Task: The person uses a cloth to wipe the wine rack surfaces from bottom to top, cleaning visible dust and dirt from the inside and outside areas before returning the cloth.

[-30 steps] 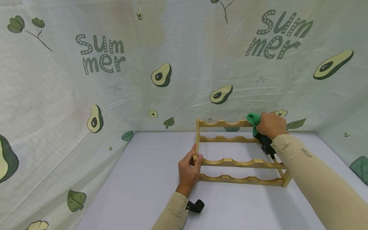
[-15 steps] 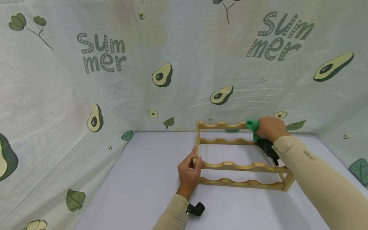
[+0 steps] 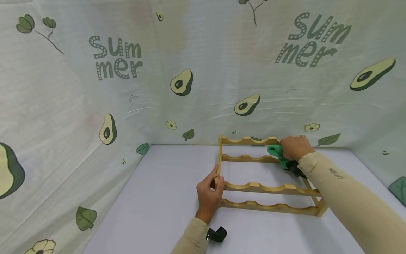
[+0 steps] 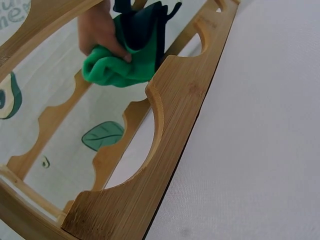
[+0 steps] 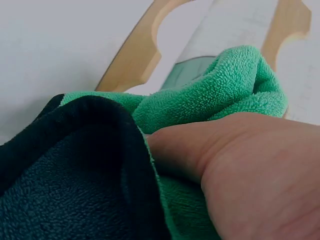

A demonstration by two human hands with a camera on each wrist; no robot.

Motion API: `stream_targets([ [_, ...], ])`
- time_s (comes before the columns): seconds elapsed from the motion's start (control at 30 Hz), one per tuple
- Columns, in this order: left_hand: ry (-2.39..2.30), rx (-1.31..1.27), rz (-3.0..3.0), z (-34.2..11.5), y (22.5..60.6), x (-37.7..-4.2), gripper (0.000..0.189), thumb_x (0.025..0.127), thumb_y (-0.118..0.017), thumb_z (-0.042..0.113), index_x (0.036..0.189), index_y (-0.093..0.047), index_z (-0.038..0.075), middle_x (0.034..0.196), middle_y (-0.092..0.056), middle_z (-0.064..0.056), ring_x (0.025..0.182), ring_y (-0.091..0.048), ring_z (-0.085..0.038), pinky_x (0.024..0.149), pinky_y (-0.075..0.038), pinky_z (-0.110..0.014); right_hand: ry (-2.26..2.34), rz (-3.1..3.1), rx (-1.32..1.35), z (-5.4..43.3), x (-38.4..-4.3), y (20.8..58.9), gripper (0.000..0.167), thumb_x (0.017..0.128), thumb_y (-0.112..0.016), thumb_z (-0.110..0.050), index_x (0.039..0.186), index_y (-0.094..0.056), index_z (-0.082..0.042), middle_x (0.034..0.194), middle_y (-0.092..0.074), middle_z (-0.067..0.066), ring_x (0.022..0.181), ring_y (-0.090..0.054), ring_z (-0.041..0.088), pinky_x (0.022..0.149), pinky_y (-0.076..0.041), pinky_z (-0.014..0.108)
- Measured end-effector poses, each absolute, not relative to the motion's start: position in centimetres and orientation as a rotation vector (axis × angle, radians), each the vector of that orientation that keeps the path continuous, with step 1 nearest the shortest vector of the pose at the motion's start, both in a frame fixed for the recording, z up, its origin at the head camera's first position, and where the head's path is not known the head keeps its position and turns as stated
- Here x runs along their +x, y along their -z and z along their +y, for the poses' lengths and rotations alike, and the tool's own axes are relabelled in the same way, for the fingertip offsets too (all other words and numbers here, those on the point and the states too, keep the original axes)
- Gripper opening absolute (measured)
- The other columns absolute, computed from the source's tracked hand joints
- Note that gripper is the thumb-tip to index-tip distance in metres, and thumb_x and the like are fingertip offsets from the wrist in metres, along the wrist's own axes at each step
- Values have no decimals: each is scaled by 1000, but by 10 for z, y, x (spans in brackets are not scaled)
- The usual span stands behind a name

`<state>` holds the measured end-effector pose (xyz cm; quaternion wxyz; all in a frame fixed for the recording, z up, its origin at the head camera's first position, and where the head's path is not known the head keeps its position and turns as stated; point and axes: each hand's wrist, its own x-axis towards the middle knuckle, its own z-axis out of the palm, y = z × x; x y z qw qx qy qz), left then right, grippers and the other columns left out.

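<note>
A wooden wine rack (image 3: 269,189) with scalloped rails stands on the white table. My left hand (image 3: 209,195) holds its left side near the front rail, thumb in front. At the right end, my right hand (image 3: 295,147) grips a bunched towelling cloth (image 3: 276,151), bright green on one side and dark on the other. The right wrist view shows the thumb pressed into folds of the green cloth (image 5: 215,100). In the left wrist view, the cloth (image 4: 120,67) is seen beyond the near scalloped rail (image 4: 175,100). My right hand and sleeve hide part of the rack's right end.
A pale curtain (image 3: 203,42) printed with avocados, leaves and lettering hangs behind and beside the white table (image 3: 165,190). A black wrist device (image 3: 217,234) juts from my left forearm.
My right hand has come down and nearer with the cloth along the rack's right end. The rack's right end has shifted slightly toward me, while my left hand keeps its hold.
</note>
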<state>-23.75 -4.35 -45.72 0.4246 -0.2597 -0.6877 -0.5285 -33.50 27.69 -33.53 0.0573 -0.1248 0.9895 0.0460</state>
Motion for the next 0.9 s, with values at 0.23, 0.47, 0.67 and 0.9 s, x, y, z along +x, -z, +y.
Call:
stream_targets([
  [0.23,1314,-672,-1695,-43,433,-225,10,82,-65,-9,80,-63,1,115,-63,-35,51,-49,-4,47,-46,-17,-293,3048,-500,271,-335,349,29,91,-61,1,66,-52,-11,63,-54,3,59,-50,22,58,-47,46],
  [0.47,1311,-693,-1690,-41,430,-224,9,83,-65,-7,82,-64,2,116,-63,-35,52,-50,-3,48,-46,-16,-542,3090,-544,260,-334,364,32,89,-67,-3,61,-53,-10,55,-48,3,51,-49,18,47,-46,36],
  [0.67,1317,-698,-1689,-40,427,-224,9,83,-65,-8,82,-64,1,116,-63,-35,52,-50,-4,49,-46,-15,-418,3070,-398,251,-336,368,28,91,-62,-1,65,-56,-6,59,-51,5,54,-51,21,49,-49,37],
  [0.9,1326,-690,-1702,-39,431,-224,11,82,-64,-9,81,-64,2,118,-64,-32,52,-49,-4,49,-46,-14,-190,2950,-437,256,-347,380,18,93,-61,1,76,-60,-5,67,-56,4,60,-51,20,55,-47,36],
])
